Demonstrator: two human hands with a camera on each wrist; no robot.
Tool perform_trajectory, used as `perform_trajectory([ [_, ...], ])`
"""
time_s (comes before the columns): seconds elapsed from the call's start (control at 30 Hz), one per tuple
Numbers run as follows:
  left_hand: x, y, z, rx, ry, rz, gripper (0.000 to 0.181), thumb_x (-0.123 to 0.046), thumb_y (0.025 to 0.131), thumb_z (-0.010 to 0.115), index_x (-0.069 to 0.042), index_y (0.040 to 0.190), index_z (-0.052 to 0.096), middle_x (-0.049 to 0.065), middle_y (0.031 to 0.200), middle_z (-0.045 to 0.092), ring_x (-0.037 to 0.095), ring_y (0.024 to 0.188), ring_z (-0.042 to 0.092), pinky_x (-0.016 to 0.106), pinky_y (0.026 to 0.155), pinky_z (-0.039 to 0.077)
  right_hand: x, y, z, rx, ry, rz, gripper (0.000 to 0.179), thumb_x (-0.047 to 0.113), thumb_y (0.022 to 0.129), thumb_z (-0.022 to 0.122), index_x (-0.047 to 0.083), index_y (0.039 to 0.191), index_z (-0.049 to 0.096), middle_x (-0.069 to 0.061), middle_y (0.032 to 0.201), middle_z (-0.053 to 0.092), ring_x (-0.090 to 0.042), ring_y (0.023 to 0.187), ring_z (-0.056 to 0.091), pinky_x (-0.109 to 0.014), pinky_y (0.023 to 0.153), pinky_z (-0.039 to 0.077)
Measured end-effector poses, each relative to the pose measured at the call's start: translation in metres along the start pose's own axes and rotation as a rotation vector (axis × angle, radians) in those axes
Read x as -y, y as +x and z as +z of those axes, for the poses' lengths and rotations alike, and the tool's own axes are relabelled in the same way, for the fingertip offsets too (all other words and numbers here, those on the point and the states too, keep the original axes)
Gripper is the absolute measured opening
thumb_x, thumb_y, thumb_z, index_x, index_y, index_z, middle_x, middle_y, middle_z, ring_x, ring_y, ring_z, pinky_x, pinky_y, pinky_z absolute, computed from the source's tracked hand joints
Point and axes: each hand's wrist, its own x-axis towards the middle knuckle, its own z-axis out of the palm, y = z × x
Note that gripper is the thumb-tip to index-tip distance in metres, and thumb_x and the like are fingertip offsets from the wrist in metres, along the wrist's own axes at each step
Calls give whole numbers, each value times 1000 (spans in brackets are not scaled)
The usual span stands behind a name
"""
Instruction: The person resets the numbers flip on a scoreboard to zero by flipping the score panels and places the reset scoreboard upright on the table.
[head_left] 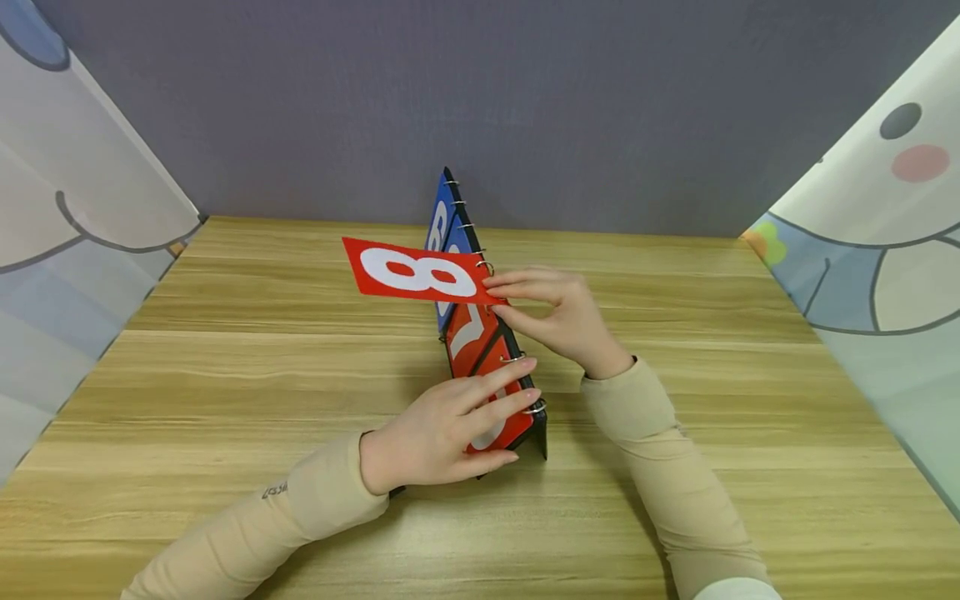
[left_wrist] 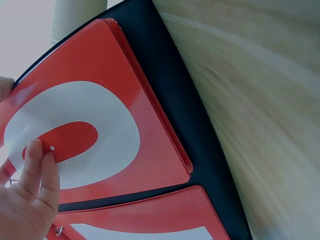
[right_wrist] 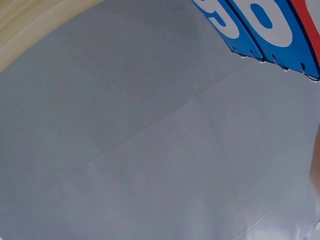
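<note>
A tabletop flip scoreboard stands tent-like on the table, its number cards hung on metal rings along the top edge. My right hand pinches a red card with a white 8 at its ringed edge, and that card sticks out to the left. Below it shows another red card with part of a white digit. With fairly straight fingers, my left hand rests on the near red card, whose white 0 shows in the left wrist view. In the right wrist view, only a sliver of skin appears.
Blue number cards hang at the scoreboard's far end. The wooden table runs back to a grey wall. Cartoon-printed panels flank both sides.
</note>
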Motion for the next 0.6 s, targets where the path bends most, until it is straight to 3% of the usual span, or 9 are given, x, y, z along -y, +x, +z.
perform_trajectory([
  [0.13, 0, 0, 0, -1, 6, 2, 69, -35, 84, 71, -8, 138, 37, 15, 144, 41, 13, 100, 60, 27, 80, 50, -2, 2, 2, 8, -20, -105, 23, -11, 72, 75, -3, 94, 74, -17, 100, 71, -29, 100, 64, -35, 93, 48],
  [0.23, 1, 0, 0, -4, 8, 10, 69, -34, 84, 72, -8, 138, 37, 16, 143, 42, 12, 98, 60, 27, 79, 50, -2, 2, 3, 19, -21, -140, 20, -8, 74, 74, -3, 94, 74, -17, 99, 71, -30, 100, 63, -36, 94, 47],
  [0.37, 1, 0, 0, -3, 4, 9, 70, -34, 83, 73, -8, 138, 37, 16, 143, 42, 12, 98, 60, 27, 79, 50, -2, 2, 2, 44, -15, -132, 15, 1, 81, 70, -2, 95, 73, -16, 101, 70, -28, 103, 60, -35, 96, 44],
  [0.6, 1, 1, 0, -12, 15, 16, 71, -33, 83, 73, -7, 138, 37, 16, 142, 42, 11, 90, 59, 26, 77, 50, -2, 3, 1, 124, -8, -88, 16, 1, 86, 65, 1, 100, 72, -13, 105, 69, -28, 111, 57, -39, 105, 37],
])
